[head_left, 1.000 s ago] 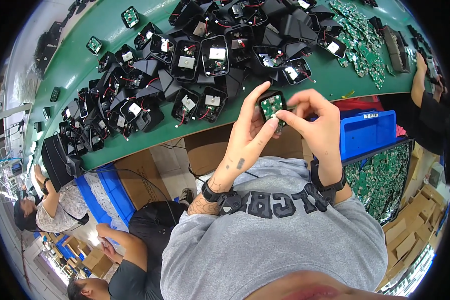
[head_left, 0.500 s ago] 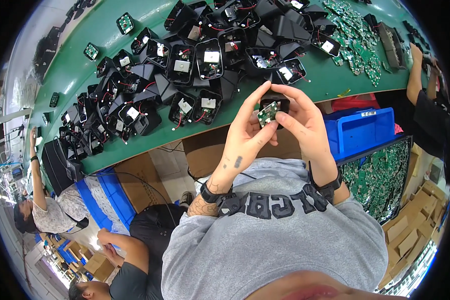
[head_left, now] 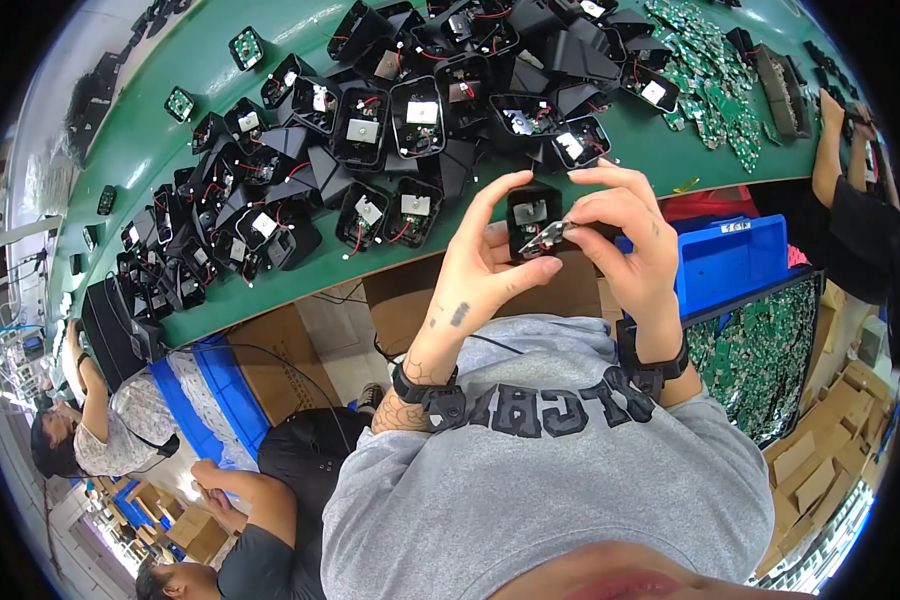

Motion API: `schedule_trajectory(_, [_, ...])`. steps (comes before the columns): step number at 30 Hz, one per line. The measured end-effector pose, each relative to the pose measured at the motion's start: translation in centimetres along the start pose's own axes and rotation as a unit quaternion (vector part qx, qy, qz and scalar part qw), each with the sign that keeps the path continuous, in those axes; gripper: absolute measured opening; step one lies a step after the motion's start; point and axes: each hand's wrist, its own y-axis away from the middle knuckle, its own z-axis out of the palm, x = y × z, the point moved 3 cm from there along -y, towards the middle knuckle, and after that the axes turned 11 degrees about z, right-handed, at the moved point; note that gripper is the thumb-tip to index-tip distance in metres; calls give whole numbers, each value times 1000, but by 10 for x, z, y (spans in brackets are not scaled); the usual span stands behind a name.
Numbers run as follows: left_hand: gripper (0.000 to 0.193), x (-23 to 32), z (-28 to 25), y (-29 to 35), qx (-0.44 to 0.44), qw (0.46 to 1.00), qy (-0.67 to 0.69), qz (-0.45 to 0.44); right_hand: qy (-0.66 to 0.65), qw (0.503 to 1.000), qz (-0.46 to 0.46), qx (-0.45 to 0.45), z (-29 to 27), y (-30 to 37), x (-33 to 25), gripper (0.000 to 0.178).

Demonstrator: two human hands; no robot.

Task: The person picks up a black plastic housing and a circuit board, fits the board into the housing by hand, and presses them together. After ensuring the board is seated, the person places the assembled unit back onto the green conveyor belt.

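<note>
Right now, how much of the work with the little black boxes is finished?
Looks like early going. On the green table many open black housings lie with their insides showing. In hand: the left hand holds one black housing while the right hand pinches a small circuit board at it. A pile of green boards waits.

White rectangular label [head_left: 735, 227] on front wall of blue bin [head_left: 740, 262], right of centre. Flattened brown cardboard boxes [head_left: 815, 470] stacked at lower right. Brown carton [head_left: 270, 345] under green desk [head_left: 170, 60] edge.

Long green workbench [head_left: 200, 110], cardboard-lined floor [head_left: 290, 335]
</note>
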Motion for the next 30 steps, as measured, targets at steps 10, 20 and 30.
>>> schedule_trajectory(10, [67, 1, 6, 4, -23, 999, 18, -40, 18, 995, 80, 50, 9, -4, 0, 18])
schedule_trajectory(20, [58, 0, 8, 5, 2, 1000, 15, 6, -361, 879, 307, -47, 29, 9, 14, 38])
schedule_trajectory(30, [52, -3, 13, 3, 23, 981, -136, 139, -397, 866, 303, -32, 27, 11, 5, 38])
